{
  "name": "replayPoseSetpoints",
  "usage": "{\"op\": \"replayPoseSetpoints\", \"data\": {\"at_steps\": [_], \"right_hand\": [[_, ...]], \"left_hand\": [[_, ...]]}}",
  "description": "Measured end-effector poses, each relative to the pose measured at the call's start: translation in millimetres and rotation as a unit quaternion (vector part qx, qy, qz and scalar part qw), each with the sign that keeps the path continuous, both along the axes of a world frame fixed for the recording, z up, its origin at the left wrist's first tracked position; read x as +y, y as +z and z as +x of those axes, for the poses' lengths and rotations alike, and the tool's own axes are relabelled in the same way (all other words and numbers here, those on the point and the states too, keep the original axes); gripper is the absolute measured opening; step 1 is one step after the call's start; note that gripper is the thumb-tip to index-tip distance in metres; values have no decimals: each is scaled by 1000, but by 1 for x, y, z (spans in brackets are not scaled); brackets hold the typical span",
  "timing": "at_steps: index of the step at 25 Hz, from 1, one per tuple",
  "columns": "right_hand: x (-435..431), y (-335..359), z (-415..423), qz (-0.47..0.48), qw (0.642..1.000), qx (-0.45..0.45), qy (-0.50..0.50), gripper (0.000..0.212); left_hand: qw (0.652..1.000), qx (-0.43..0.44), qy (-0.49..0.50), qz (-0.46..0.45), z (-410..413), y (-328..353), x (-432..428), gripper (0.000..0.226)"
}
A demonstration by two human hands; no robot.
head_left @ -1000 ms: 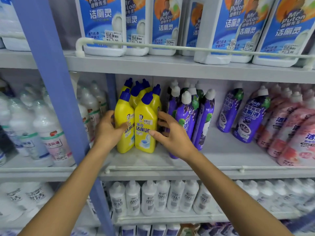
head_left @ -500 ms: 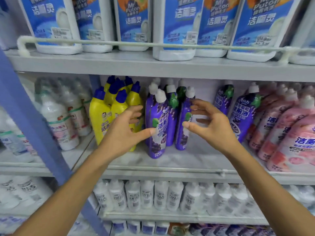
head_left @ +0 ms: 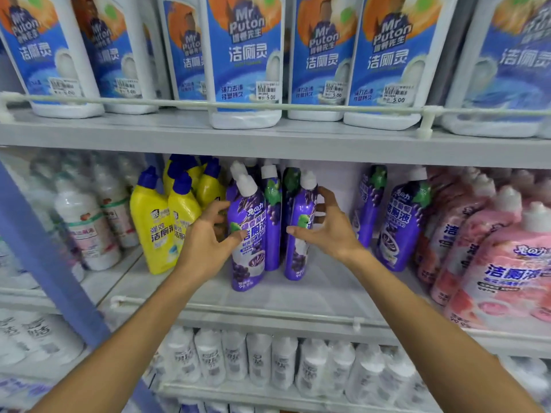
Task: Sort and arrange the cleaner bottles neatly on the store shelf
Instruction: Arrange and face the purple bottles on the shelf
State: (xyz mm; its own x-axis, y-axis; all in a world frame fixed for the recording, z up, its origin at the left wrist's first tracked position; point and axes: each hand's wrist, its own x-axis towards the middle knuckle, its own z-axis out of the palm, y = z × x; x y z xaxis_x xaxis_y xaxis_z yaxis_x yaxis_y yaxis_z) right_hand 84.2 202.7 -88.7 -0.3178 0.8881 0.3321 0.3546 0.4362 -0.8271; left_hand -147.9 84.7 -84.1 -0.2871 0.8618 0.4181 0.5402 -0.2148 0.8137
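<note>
Seemingly mid-straightening in the head view, the left hand (head_left: 208, 244) pinches the front purple bottle (head_left: 249, 251) by its left edge, while the right hand (head_left: 329, 231) curls round the neighbouring purple bottle (head_left: 299, 257). Both stand on the middle shelf (head_left: 313, 296) beside the yellow bottles (head_left: 155, 225). Best to square them upright, labels forward, closing the gap.

White-capped purple bottles (head_left: 269, 222) stand upright mid-shelf (head_left: 322, 290), one nearest its front edge. Blue-capped yellow bottles (head_left: 155, 231) stand just left.
</note>
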Motion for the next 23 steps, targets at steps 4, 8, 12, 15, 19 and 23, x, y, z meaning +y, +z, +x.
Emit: {"op": "replayPoseSetpoints", "data": {"at_steps": [4, 8, 12, 15, 19, 23], "right_hand": [[-9, 1, 46, -6, 999, -18, -36, 101], [-10, 0, 82, 14, 993, -47, -104, 111], [0, -16, 93, -6, 993, -28, -115, 130], [4, -43, 103, -48, 996, 13, -77, 126], [10, -56, 103, -44, 992, 28, -111, 101], [25, -48, 80, -7, 976, -19, -219, 104]], "left_hand": [[999, 0, -53, -8, 13, -3, 2, 51], [994, -4, -109, -11, 55, -8, 18, 49], [993, -16, -114, 1, 98, -17, 54, 54], [995, -51, -76, -43, 121, -34, 66, 57], [998, 15, -16, -67, 127, -51, 83, 44], [996, 44, 20, -73, 126, -55, 110, 47]]}}
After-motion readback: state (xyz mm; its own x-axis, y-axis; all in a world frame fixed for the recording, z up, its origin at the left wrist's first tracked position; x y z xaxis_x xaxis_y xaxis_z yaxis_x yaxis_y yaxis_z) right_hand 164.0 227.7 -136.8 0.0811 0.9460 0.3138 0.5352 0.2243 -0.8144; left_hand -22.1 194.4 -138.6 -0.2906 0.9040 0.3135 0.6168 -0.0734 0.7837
